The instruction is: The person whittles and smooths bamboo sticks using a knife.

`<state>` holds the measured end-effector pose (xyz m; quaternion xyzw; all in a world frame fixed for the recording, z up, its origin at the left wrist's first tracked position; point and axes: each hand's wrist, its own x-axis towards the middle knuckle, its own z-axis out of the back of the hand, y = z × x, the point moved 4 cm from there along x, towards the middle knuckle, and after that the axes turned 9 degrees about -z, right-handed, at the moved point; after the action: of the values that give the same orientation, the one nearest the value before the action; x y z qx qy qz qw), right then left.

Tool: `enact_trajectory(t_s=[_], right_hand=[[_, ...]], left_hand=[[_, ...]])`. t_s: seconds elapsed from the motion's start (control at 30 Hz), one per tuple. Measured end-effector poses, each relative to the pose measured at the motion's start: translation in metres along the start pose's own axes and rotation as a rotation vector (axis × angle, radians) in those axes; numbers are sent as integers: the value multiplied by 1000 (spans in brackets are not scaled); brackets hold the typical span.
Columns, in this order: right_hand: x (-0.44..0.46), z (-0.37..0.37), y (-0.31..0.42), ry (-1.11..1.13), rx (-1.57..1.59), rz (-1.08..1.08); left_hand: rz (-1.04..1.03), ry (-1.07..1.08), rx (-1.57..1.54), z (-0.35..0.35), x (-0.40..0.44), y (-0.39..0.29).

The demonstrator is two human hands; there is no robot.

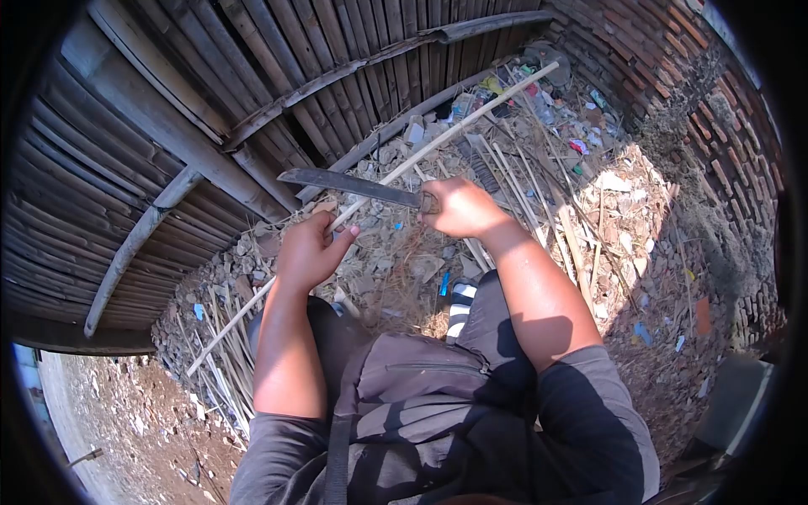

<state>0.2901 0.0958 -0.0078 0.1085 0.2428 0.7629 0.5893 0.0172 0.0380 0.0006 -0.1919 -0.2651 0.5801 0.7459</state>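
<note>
My left hand (pixel 310 249) is closed around a long, pale bamboo strip (pixel 459 128), which slants from the lower left up to the far right. In my right hand (pixel 461 207) is the handle of a machete (pixel 349 183). Its dark, broad blade points left and crosses the strip just beyond my left hand. Whether the edge touches the strip I cannot tell. My right fingers wrap the handle and hide most of it.
A bamboo wall (pixel 337 93) curves along the left and back. At the right stands a brick wall (pixel 699 109). Rubble and litter cover the ground, with several bamboo strips (pixel 513 189) to the right and a bundle of strips (pixel 223 337) at the left.
</note>
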Motion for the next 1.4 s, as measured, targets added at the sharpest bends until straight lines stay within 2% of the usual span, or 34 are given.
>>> enact_trajectory(t_s=[0.1, 0.2, 0.23, 0.3, 0.33, 0.43, 0.53, 0.67, 0.77, 0.87, 0.97, 1.0, 1.13, 1.23, 1.33, 1.4], right_hand=[[-2, 0, 3, 16, -44, 58], [8, 8, -22, 49, 62, -107], [14, 12, -30, -62, 73, -78], [14, 25, -46, -11, 163, -241], [16, 21, -60, -148, 204, -235], [18, 13, -71, -279, 232, -165], [21, 7, -52, -76, 193, -138], [3, 3, -5, 57, -31, -128], [-2, 2, 5, 78, -66, -21], [6, 0, -18, 4, -15, -81], [24, 5, -56, -186, 96, -45], [18, 17, -54, -67, 189, -215], [20, 16, -73, -189, 188, -186], [16, 12, -63, -183, 210, -226], [18, 2, -46, -184, 49, -67], [13, 4, -29, -1, 27, -100]], left_hand=[[26, 35, 20, 1, 0, 3], [56, 67, 25, 4, 1, 0], [65, 68, 10, 5, 1, 1], [71, 59, 1, 7, 1, 2], [66, 55, 6, 8, 1, 2], [51, 48, 9, 5, 0, 4], [4, 18, -17, 0, 0, 3], [14, 38, -32, -5, 0, 4], [22, 67, -2, -3, 0, 6], [17, 63, -1, 2, -1, -2], [15, 34, -51, 1, 0, 6], [13, 34, -43, 2, 0, 6], [8, 42, -36, 2, -1, 7], [11, 50, -24, 1, -1, 7], [29, 79, -5, 1, 0, 5], [37, 97, 12, 0, 0, 3]])
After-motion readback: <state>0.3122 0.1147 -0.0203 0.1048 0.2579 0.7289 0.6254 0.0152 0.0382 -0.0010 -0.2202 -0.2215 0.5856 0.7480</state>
